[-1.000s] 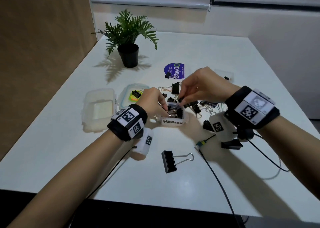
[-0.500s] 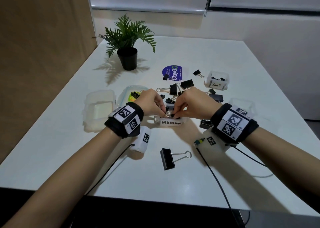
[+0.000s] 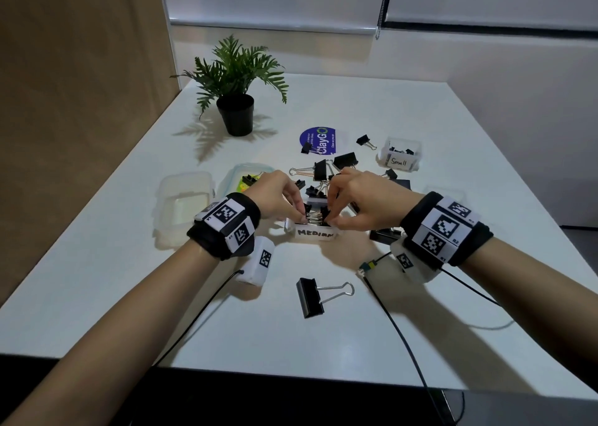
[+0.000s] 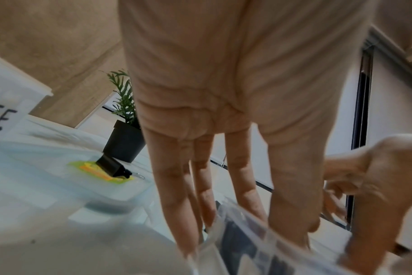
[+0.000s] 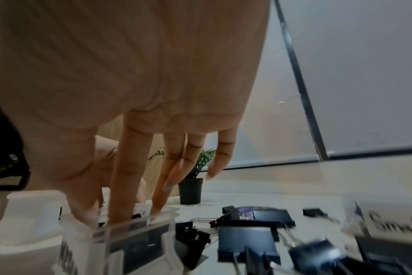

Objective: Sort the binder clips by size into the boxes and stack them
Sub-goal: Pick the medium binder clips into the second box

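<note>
A clear box labelled MEDIUM (image 3: 315, 233) stands at the table's middle with black binder clips (image 3: 315, 220) inside. My left hand (image 3: 302, 220) grips the box's left end, fingers outside the wall and thumb over it (image 4: 292, 214). The right hand (image 3: 331, 220) reaches in from the right; its thumb and index finger (image 5: 125, 195) pinch a clip inside the box (image 5: 120, 240). Loose clips (image 3: 323, 170) of mixed sizes lie just behind. A box labelled Small (image 3: 401, 153) holds small clips at the back right.
A large clip (image 3: 312, 298) lies near the front, another (image 3: 385, 233) under my right wrist. Left of the hands are a clear lid (image 3: 186, 202) and a tub (image 3: 246, 179) holding one clip. A potted plant (image 3: 238, 102) and a blue sticker (image 3: 318, 141) are behind. Cables (image 3: 404, 344) trail forward.
My right hand came down from above the loose clips to the MEDIUM box and now has its fingers inside. The left hand stayed at the box.
</note>
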The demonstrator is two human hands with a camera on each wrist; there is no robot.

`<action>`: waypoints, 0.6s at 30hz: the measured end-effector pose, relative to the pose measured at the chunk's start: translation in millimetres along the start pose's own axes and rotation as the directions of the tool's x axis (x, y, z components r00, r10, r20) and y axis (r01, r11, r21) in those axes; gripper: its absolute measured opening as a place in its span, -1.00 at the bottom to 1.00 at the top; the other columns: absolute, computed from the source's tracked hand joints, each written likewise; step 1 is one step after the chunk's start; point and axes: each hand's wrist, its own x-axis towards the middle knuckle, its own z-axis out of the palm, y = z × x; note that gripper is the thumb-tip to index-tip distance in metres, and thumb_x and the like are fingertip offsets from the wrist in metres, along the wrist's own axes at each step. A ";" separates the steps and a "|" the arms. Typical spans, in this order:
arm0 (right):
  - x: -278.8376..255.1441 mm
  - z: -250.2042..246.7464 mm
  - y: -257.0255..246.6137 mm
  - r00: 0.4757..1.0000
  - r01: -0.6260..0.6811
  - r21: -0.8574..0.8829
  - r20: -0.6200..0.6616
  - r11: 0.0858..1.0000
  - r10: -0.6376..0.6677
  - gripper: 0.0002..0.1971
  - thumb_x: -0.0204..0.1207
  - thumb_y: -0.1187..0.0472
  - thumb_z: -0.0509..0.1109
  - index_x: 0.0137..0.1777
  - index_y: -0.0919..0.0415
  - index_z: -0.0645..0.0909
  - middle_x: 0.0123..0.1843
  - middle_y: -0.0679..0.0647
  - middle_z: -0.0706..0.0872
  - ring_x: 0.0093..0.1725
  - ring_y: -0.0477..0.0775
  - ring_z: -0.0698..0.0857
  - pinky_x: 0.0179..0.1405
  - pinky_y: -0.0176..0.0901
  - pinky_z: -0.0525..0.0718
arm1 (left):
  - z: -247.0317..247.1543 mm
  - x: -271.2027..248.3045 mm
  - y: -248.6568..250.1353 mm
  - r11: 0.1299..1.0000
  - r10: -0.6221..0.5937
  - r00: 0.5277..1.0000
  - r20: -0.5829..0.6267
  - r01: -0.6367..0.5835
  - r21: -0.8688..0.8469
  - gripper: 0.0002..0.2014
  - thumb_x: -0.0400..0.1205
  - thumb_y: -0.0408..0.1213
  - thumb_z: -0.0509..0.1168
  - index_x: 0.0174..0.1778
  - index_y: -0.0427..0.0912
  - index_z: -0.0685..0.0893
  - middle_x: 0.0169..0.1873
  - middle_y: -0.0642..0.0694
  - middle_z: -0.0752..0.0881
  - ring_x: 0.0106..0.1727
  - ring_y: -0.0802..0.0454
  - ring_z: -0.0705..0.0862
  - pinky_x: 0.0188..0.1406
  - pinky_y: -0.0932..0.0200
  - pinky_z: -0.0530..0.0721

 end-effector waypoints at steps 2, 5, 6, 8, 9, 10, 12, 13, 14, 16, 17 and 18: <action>-1.8 -0.9 -1.5 0.997 -0.029 0.080 -0.064 0.996 0.034 -0.70 0.42 -0.20 0.37 0.00 -0.11 0.81 -0.03 -0.14 0.64 0.03 -0.03 0.53 -0.08 -0.16 0.55 | -2.0 0.6 -1.6 0.999 0.012 0.999 -0.029 -0.013 -0.031 -0.92 0.41 -0.29 0.57 -0.24 -0.17 0.83 -0.37 0.05 0.72 -0.29 0.09 0.68 -0.31 0.25 0.67; -3.5 -1.0 -4.2 0.986 -0.116 0.136 -0.102 0.984 0.130 -0.55 0.33 -0.34 0.41 0.09 -0.11 0.77 0.04 -0.11 0.66 0.06 -0.03 0.58 -0.03 -0.03 0.63 | -4.9 2.1 -4.2 0.999 0.031 0.994 -0.108 -0.035 -0.030 -0.94 0.44 -0.29 0.55 -0.23 -0.14 0.82 -0.24 -0.08 0.79 -0.13 0.01 0.75 -0.33 0.18 0.72; -3.1 0.0 -5.5 0.984 -0.145 0.138 -0.087 0.980 0.158 -0.48 0.28 -0.35 0.46 0.16 -0.09 0.73 0.07 -0.08 0.67 0.08 -0.02 0.61 -0.02 -0.01 0.65 | -4.7 2.8 -5.3 0.999 0.020 0.992 -0.122 -0.023 -0.023 -0.91 0.43 -0.30 0.55 -0.20 -0.15 0.81 -0.22 -0.11 0.80 -0.10 -0.02 0.76 -0.28 0.13 0.74; -2.1 4.0 -9.6 0.980 -0.188 0.122 -0.042 0.975 0.195 -0.28 0.17 -0.38 0.51 0.31 -0.03 0.65 0.12 -0.03 0.69 0.10 -0.01 0.64 0.01 0.00 0.67 | -2.8 2.8 -6.1 1.000 -0.015 0.991 -0.136 0.013 -0.016 -0.83 0.40 -0.31 0.57 -0.13 -0.17 0.77 -0.19 -0.15 0.80 -0.10 -0.08 0.77 -0.17 0.01 0.79; -1.2 6.6 -12.0 0.978 -0.205 0.102 -0.022 0.973 0.208 -0.23 0.16 -0.36 0.54 0.35 0.01 0.62 0.12 -0.01 0.70 0.11 0.01 0.66 0.03 0.01 0.67 | -1.5 2.8 -6.8 1.000 -0.029 0.989 -0.144 0.029 -0.007 -0.79 0.39 -0.31 0.58 -0.11 -0.16 0.73 -0.17 -0.16 0.79 -0.10 -0.11 0.77 -0.12 -0.05 0.79; -0.5 9.4 -14.5 0.975 -0.222 0.088 -0.012 0.971 0.224 -0.23 0.17 -0.31 0.57 0.36 0.04 0.62 0.13 0.00 0.73 0.11 0.03 0.67 0.05 0.00 0.67 | -0.2 2.9 -6.8 0.999 -0.041 0.988 -0.151 0.041 0.003 -0.76 0.38 -0.30 0.58 -0.11 -0.15 0.69 -0.16 -0.17 0.76 -0.10 -0.13 0.77 -0.08 -0.10 0.78; 0.5 14.0 -17.7 0.969 -0.243 0.079 -0.018 0.967 0.245 -0.34 0.22 -0.18 0.61 0.31 0.08 0.65 0.11 0.02 0.76 0.07 0.06 0.70 0.04 -0.01 0.67 | 1.7 2.4 -6.1 0.998 -0.070 0.987 -0.144 0.068 -0.019 -0.73 0.41 -0.31 0.57 -0.12 -0.13 0.60 -0.15 -0.17 0.71 -0.18 -0.15 0.78 -0.10 -0.14 0.78; 1.2 15.6 -18.5 0.969 -0.243 0.078 -0.030 0.967 0.246 -0.40 0.24 -0.14 0.62 0.26 0.10 0.67 0.06 0.03 0.78 0.03 0.07 0.70 0.00 -0.02 0.66 | 2.2 2.3 -5.8 0.995 -0.089 0.987 -0.132 0.084 -0.049 -0.72 0.43 -0.34 0.55 -0.11 -0.14 0.56 -0.17 -0.17 0.68 -0.27 -0.12 0.78 -0.17 -0.11 0.80; 1.7 16.6 -18.9 0.969 -0.241 0.078 -0.040 0.967 0.244 -0.44 0.24 -0.11 0.62 0.21 0.13 0.68 0.01 0.03 0.78 -0.02 0.09 0.70 -0.04 -0.04 0.65 | 2.6 2.2 -5.7 0.993 -0.104 0.987 -0.119 0.096 -0.075 -0.72 0.45 -0.38 0.53 -0.09 -0.15 0.54 -0.19 -0.16 0.67 -0.36 -0.08 0.77 -0.24 -0.07 0.80; 3.0 18.4 -18.1 0.966 -0.247 0.098 -0.057 0.964 0.253 -0.50 0.23 -0.07 0.64 0.09 0.17 0.68 -0.10 -0.02 0.74 -0.12 0.06 0.66 -0.17 -0.09 0.58 | 2.9 2.6 -4.6 0.990 -0.111 0.988 -0.109 0.101 -0.098 -0.71 0.47 -0.43 0.50 -0.04 -0.18 0.52 -0.24 -0.17 0.65 -0.45 -0.02 0.73 -0.32 0.01 0.80; 3.1 18.6 -17.4 0.962 -0.257 0.119 -0.065 0.959 0.266 -0.54 0.22 -0.06 0.65 0.02 0.18 0.66 -0.14 -0.05 0.71 -0.16 0.04 0.63 -0.21 -0.12 0.54 | 3.1 3.1 -3.5 0.990 -0.107 0.988 -0.112 0.095 -0.108 -0.70 0.47 -0.45 0.49 -0.02 -0.19 0.52 -0.26 -0.18 0.66 -0.46 -0.01 0.72 -0.33 0.03 0.80; 3.2 18.5 -16.1 0.959 -0.261 0.140 -0.074 0.955 0.273 -0.55 0.21 -0.05 0.65 -0.01 0.18 0.65 -0.14 -0.05 0.72 -0.16 0.04 0.64 -0.21 -0.11 0.55 | 3.1 3.4 -1.8 0.989 -0.101 0.988 -0.119 0.086 -0.120 -0.70 0.47 -0.46 0.49 -0.01 -0.20 0.52 -0.29 -0.20 0.67 -0.45 -0.03 0.71 -0.31 0.02 0.80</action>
